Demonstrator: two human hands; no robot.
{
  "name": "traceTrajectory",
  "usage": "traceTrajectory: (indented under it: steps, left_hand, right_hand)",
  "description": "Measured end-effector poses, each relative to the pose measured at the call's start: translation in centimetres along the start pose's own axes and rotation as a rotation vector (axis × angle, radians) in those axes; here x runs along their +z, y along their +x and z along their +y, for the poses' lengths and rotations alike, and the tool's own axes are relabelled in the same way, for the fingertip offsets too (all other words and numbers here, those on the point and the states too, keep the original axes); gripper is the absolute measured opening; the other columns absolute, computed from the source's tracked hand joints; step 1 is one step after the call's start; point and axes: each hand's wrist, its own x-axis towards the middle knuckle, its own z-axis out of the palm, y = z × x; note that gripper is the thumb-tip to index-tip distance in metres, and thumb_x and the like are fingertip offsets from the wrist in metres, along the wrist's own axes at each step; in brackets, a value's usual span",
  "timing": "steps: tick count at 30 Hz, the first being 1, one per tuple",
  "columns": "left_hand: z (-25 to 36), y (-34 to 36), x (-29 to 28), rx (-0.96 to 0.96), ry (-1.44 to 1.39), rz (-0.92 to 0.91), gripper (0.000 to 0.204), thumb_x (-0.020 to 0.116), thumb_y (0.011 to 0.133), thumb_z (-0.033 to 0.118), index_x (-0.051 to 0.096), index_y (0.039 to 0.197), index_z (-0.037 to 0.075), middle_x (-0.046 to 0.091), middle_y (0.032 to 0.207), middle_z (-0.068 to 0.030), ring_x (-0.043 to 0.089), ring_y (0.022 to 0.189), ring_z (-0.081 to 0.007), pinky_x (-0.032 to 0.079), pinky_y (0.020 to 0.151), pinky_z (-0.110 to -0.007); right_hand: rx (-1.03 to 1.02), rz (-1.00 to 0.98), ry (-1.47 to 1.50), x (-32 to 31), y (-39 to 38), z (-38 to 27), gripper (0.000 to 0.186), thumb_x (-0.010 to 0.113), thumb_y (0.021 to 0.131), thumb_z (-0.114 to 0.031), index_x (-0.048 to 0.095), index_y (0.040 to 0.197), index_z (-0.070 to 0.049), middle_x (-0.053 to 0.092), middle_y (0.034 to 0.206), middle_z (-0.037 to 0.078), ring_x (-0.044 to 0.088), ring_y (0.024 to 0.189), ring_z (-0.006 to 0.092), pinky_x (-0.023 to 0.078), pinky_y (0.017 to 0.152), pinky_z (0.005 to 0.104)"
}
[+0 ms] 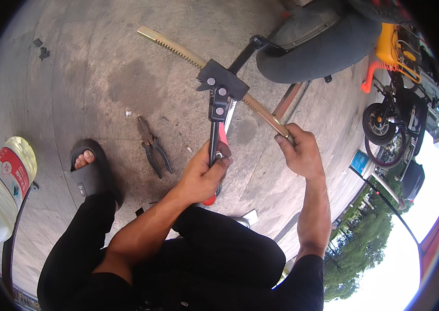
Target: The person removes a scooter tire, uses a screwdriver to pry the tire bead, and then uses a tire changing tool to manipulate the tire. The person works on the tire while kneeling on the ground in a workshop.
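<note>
My left hand (201, 173) is closed around the black lever handle (213, 133) of a rack-type ratchet tool. Its black ratchet head (223, 81) rides on a long brass-coloured toothed bar (171, 46), held slantwise above the ground. At the bar's near right end, my right hand (302, 151) pinches it between thumb and fingers. From the head a black arm (245, 54) reaches to the edge of a black tire (315, 59). Something red and silver shows behind the left hand, mostly hidden.
Pliers (153, 145) with dark handles lie on the concrete floor (90, 67). A clear jug (9, 181) of pale liquid stands at left, near my sandalled foot (89, 171). Far right are a parked scooter (385, 122), a blue-and-white bucket (360, 163) and an orange coiled hose (372, 75).
</note>
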Motion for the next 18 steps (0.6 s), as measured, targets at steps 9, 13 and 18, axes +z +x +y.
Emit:
traceTrajectory:
  steps: [9,13,18]
  left_hand:
    - [-1.4,0.8,3.1,0.133,0.04,0.084,0.012,0.049,0.095,0.002,0.047,0.106,0.005,0.044,0.068,0.0023,0.042,0.056,-0.0048,0.034,0.05,-0.026]
    - [-1.9,-0.3,0.8,0.116,0.019,0.036,0.014,0.048,0.095,0.001,0.048,0.108,0.005,0.042,0.065,0.0059,0.04,0.053,-0.0033,0.034,0.05,-0.024]
    - [-5.9,3.4,9.1,0.435,0.135,0.411,0.012,0.047,0.095,0.0,0.043,0.106,0.002,0.05,0.078,-0.0116,0.053,0.064,-0.0207,0.042,0.057,-0.035]
  right_hand:
    - [-0.014,-0.022,0.069,0.0,0.1,0.6,0.01,0.068,0.086,-0.004,0.061,0.091,0.0,0.048,0.055,0.009,0.043,0.047,0.0132,0.036,0.046,0.0292]
    - [-0.002,-0.039,0.06,-0.1,0.0,0.9,0.009,0.068,0.087,-0.004,0.061,0.092,0.0,0.047,0.053,0.007,0.043,0.047,0.0111,0.034,0.045,0.028]
    - [-0.007,-0.01,0.059,0.2,0.0,0.9,0.009,0.067,0.087,-0.004,0.061,0.091,0.001,0.045,0.053,0.005,0.039,0.048,0.009,0.032,0.044,0.0275]
